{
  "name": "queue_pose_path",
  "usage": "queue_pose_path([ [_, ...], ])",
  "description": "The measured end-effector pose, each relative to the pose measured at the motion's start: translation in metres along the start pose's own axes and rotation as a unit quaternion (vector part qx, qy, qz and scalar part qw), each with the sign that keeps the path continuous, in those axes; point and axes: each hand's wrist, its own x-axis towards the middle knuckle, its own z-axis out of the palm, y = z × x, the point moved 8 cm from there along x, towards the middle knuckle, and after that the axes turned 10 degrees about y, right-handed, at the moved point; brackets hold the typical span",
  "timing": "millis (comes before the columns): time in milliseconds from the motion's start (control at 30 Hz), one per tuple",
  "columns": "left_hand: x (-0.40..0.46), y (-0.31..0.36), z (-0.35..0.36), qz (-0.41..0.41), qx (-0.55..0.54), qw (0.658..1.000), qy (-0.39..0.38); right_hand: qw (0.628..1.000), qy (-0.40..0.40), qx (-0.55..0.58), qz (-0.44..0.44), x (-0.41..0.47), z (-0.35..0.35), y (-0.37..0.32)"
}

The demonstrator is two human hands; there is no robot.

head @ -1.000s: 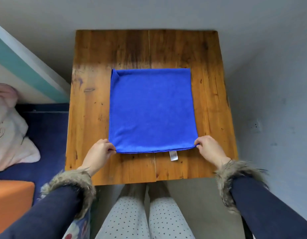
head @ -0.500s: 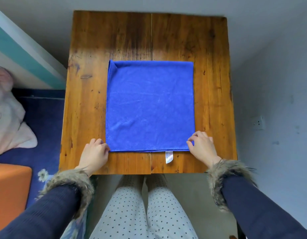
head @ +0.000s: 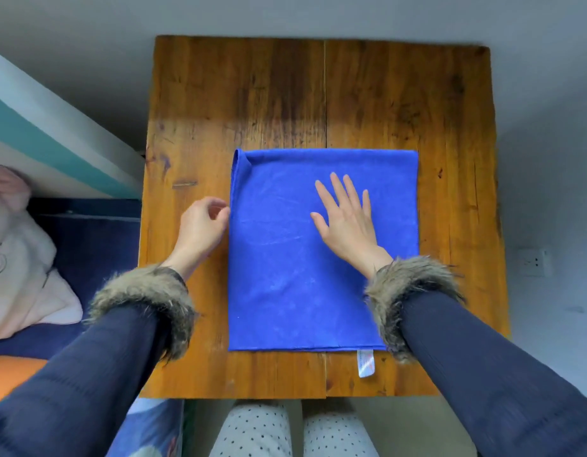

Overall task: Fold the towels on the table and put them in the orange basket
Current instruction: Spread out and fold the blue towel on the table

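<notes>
A blue towel (head: 302, 258) is laid flat on the wooden tabletop (head: 239, 103), folded to a near-square shape with its edges roughly parallel to the tabletop's edges. A small white care tag (head: 365, 363) is seen sticking out from the towel's near edge onto the bare wood. At the far left corner of the towel a narrow strip of cloth is turned over. The right hand (head: 348, 219) is placed palm-down on the upper middle of the towel, its fingers straight and spread, with nothing gripped. The left hand (head: 203, 225) is held at the towel's left edge, its fingers loosely curled and the fingertips just at the hem; whether the hem is actually pinched cannot be told from this view. Both forearms are covered by dark blue sleeves with brown fur cuffs (head: 143, 291). At the lower left edge of the view a part of the orange basket (head: 8, 374) is seen, well apart from the towel and below the level of the tabletop. A pale pink cushion (head: 18, 265) is seen on a dark blue surface to the left of the tabletop, and dotted white trousers (head: 259, 433) are visible below its near edge.
</notes>
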Motion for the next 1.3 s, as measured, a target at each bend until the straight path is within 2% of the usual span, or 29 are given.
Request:
queue_pose_path([
  [167, 0.068, 0.028, 0.002, -0.039, -0.051, 0.997, 0.054, 0.999, 0.036, -0.036, -0.009, 0.053, 0.020, -0.026],
  [400, 0.100, 0.026, 0.028, -0.116, -0.030, 0.992, 0.040, 0.997, 0.054, -0.053, 0.023, 0.061, 0.049, -0.021],
  [567, 0.104, 0.011, 0.022, -0.146, -0.120, 0.980, 0.054, 0.995, 0.070, -0.068, 0.018, 0.061, 0.051, -0.020],
  [633, 0.108, 0.015, 0.009, -0.085, -0.070, 0.989, 0.103, 0.995, 0.076, -0.068, 0.018, 0.062, 0.052, -0.020],
  [700, 0.105, 0.031, -0.005, 0.039, 0.000, 0.986, 0.162, 0.994, 0.082, -0.067, 0.017, 0.062, 0.052, -0.020],
  [767, 0.088, 0.056, -0.005, 0.176, 0.022, 0.966, 0.189, 0.993, 0.090, -0.069, 0.016, 0.061, 0.052, -0.019],
  [833, 0.062, 0.077, 0.020, 0.299, 0.036, 0.944, 0.133, 0.992, 0.099, -0.071, 0.016, 0.061, 0.052, -0.020],
  [900, 0.041, 0.075, 0.058, 0.365, 0.107, 0.924, 0.026, 0.992, 0.103, -0.072, 0.012, 0.061, 0.051, -0.021],
  [967, 0.040, 0.056, 0.079, 0.357, 0.181, 0.916, -0.023, 0.992, 0.101, -0.071, -0.001, 0.061, 0.051, -0.019],
  [1100, 0.060, 0.036, 0.076, 0.318, 0.231, 0.919, -0.016, 0.993, 0.087, -0.064, -0.036, 0.055, 0.047, 0.000],
  [1300, 0.041, 0.020, 0.058, 0.278, 0.234, 0.931, -0.020, 0.994, 0.059, -0.060, 0.065, -0.005, 0.035, 0.057],
])
